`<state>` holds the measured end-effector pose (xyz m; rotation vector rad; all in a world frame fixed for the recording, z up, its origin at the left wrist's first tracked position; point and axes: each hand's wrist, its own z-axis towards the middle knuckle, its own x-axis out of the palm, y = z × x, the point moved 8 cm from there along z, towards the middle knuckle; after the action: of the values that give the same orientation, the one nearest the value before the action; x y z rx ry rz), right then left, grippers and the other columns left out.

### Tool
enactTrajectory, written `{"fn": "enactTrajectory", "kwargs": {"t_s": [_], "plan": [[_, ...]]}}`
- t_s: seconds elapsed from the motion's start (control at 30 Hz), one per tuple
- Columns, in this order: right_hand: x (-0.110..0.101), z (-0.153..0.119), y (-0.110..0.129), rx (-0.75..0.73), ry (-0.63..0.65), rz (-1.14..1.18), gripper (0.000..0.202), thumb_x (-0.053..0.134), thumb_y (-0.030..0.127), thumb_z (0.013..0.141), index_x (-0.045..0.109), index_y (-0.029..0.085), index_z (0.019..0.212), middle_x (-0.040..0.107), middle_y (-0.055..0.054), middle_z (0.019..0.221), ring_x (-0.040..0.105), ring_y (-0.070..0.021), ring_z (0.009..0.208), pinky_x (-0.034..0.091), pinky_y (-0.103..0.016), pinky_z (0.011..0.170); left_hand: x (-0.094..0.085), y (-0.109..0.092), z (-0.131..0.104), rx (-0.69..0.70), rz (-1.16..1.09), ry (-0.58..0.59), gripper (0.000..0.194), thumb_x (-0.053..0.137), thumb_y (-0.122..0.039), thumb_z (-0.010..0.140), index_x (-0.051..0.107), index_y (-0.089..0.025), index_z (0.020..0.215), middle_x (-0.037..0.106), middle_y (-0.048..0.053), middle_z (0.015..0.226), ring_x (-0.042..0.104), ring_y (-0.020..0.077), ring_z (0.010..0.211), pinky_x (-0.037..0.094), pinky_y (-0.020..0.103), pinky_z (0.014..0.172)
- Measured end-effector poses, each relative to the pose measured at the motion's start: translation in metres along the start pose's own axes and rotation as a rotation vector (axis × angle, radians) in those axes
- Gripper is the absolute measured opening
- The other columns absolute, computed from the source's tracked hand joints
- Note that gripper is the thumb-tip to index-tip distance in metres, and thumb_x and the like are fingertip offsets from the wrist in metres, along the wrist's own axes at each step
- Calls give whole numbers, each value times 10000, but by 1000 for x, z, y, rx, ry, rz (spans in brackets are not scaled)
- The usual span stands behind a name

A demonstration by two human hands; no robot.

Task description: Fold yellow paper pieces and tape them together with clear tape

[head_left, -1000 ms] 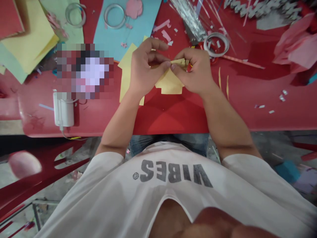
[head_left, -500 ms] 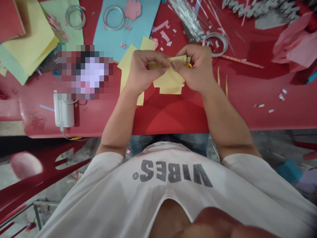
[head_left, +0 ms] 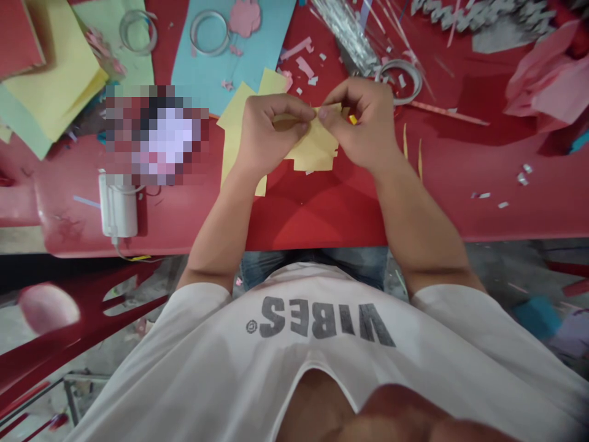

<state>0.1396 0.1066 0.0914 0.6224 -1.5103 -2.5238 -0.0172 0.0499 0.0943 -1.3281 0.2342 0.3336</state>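
A cut piece of yellow paper point(head_left: 314, 147) with notched edges is held between my two hands above the red table. My left hand point(head_left: 271, 129) pinches its upper edge, thumb against index finger. My right hand point(head_left: 361, 123) grips the same paper just beside, the thumb in front and the fingers behind. The two sets of fingertips almost meet at the top of the sheet. Under and left of my left hand lies another cut yellow paper point(head_left: 233, 132). A small bright yellow-orange thing point(head_left: 353, 120) shows by my right palm; its kind is unclear.
A tape roll point(head_left: 405, 83) and a striped pink stick point(head_left: 451, 114) lie beyond my right hand. Blue paper point(head_left: 193, 67) holds another tape roll point(head_left: 209, 32) and a pink paper flower point(head_left: 245, 17). A white power bank point(head_left: 118, 205) with a cable sits left, and pink paper point(head_left: 547, 73) right.
The held yellow paper has shifted slightly up and tilted, so its lower edge sits a little higher. Both hands keep pinching it, with the right fingers slightly raised.
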Motion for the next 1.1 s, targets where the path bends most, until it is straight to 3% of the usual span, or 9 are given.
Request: {"fn": "enactTrajectory", "kwargs": {"t_s": [0.1, 0.23, 0.3, 0.4, 0.5, 0.67, 0.83, 0.97, 1.1], "plan": [[-16, 6, -8, -23, -140, 59, 172, 724, 358, 939, 671, 305, 784, 619, 17, 705, 532, -185, 639, 383, -366, 607, 1, 3, 1, 36, -41, -2, 151, 759, -326, 824, 751, -447, 914, 768, -70, 1015, 707, 249, 1016, 613, 525, 971], [-46, 15, -36, -27, -301, 118, 162, 617, 187, 966, 645, 301, 854, 625, 20, 725, 592, -184, 640, 466, -362, 634, -2, 9, 3, 49, -62, -34, 165, 768, -331, 814, 757, -421, 952, 770, -44, 1041, 701, 287, 1064, 595, 548, 977], [-63, 17, -48, -39, -367, 25, 224, 579, 103, 935, 624, 298, 834, 590, 33, 681, 577, -168, 606, 457, -345, 615, -1, 12, 4, 39, -64, -18, 168, 784, -385, 817, 753, -396, 982, 767, -40, 1074, 690, 289, 1091, 572, 549, 1008], [-74, 18, -58, -10, -322, -292, 295, 569, -9, 824, 660, 270, 850, 654, 2, 784, 612, -177, 713, 440, -342, 654, 1, 19, 4, 11, -51, 8, 198, 779, -451, 825, 738, -387, 1008, 760, -46, 1120, 675, 280, 1123, 544, 550, 1048], [-70, 15, -67, 55, -174, -520, 295, 608, 10, 802, 683, 283, 886, 672, 10, 797, 596, -180, 710, 435, -361, 691, -2, 27, 4, -38, -30, -40, 150, 744, -441, 837, 717, -400, 979, 755, -48, 1086, 689, 259, 1058, 578, 535, 996], [-47, 9, -68, 15, -4, -546, 223, 674, 178, 856, 675, 379, 953, 704, 44, 846, 577, -207, 741, 427, -400, 725, -6, 32, 6, -158, -20, -91, 178, 770, -546, 788, 648, -433, 850, 732, -66, 976, 693, 250, 982, 592, 522, 899], [-46, 8, -73, 34, -16, -509, 158, 676, 260, 874, 679, 398, 952, 700, 36, 845, 579, -218, 737, 422, -415, 721, -5, 23, 4, -265, -70, -101, 543, 809, -744, 696, 554, -319, 919, 699, -62, 875, 624, 160, 864, 554, 439, 793], [-58, 12, -66, 27, -93, -495, 167, 685, 212, 876, 677, 369, 930, 693, 34, 841, 572, -199, 744, 429, -398, 734, -3, 18, 0, -304, -95, -75, 485, 814, -590, 694, 524, -409, 1039, 718, -84, 912, 686, 207, 905, 580, 462, 795], [-44, 14, -42, -42, -51, -170, 38, 685, 278, 934, 688, 308, 957, 663, 26, 833, 556, -162, 717, 397, -355, 660, 0, 34, 1, -293, -33, -72, 385, 750, -528, 717, 551, -506, 1047, 750, -113, 979, 711, 268, 1008, 570, 524, 842]]}}
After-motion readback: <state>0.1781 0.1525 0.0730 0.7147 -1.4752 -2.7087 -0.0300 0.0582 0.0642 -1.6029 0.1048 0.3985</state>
